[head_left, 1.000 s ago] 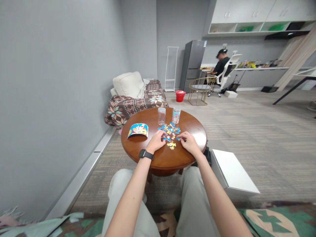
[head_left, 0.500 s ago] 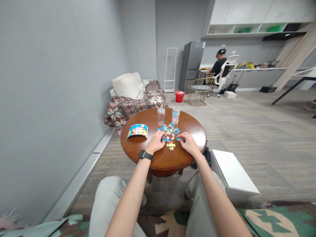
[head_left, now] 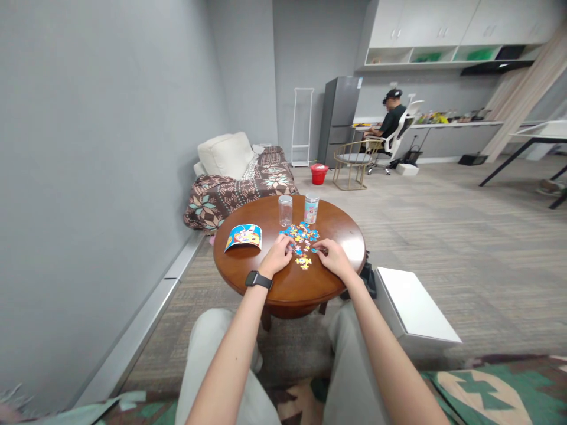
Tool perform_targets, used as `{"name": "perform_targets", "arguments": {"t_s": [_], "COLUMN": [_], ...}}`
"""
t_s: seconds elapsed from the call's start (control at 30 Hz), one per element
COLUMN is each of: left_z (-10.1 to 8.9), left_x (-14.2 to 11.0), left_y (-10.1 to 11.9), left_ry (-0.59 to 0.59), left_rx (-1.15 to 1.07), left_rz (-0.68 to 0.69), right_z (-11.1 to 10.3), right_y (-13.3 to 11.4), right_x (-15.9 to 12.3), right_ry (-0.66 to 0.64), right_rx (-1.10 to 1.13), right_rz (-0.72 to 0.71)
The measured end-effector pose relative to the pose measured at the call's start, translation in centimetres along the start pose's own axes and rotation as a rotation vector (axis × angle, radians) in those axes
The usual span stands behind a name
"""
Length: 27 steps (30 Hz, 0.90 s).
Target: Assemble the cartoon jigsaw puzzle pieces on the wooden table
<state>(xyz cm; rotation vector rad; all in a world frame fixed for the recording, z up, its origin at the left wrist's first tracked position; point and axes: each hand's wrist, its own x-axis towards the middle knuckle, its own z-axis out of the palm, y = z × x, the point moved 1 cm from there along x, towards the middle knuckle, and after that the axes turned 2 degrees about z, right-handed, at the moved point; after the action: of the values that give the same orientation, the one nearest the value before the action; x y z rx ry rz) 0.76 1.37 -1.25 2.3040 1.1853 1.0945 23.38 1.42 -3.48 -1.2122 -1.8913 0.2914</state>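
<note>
On the round brown table (head_left: 248,275) lies a loose pile of small jigsaw puzzle pieces (head_left: 305,231), mostly blue with some yellow and pink. Nearer me, several yellow pieces form a small joined cluster (head_left: 303,261). My left hand (head_left: 276,256), with a black watch on its wrist, rests at the pile's left edge; its fingers curl in, and what they hold, if anything, is hidden. From the right, my right hand (head_left: 333,258) pinches a blue puzzle piece (head_left: 314,250) between thumb and fingers, close to the table top.
A clear jar (head_left: 286,211) and a printed can (head_left: 311,209) stand behind the pile. At the left lies a curved picture sheet (head_left: 244,236). A white box (head_left: 419,304) is on the floor at right. Farther back, a person (head_left: 391,121) sits by the counter.
The whole view has shifted slightly, so the table appears a little farther left. My knees have drawn closer together. Both hands stay almost where they were around the pieces.
</note>
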Motion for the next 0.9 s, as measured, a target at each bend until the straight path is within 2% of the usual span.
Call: {"name": "perform_targets", "arguments": {"t_s": [0.2, 0.9], "left_z": [-0.04, -0.08], "left_x": [0.10, 0.04], "left_y": [-0.20, -0.44], "left_ry": [0.036, -0.020], "left_rx": [0.004, 0.048], "left_rz": [-0.003, 0.020], "right_z": [-0.10, -0.15], "right_y": [-0.07, -0.44], "right_x": [-0.07, -0.08], "right_ry": [-0.009, 0.000], "right_rx": [-0.044, -0.089], "right_rz": [-0.003, 0.011]}}
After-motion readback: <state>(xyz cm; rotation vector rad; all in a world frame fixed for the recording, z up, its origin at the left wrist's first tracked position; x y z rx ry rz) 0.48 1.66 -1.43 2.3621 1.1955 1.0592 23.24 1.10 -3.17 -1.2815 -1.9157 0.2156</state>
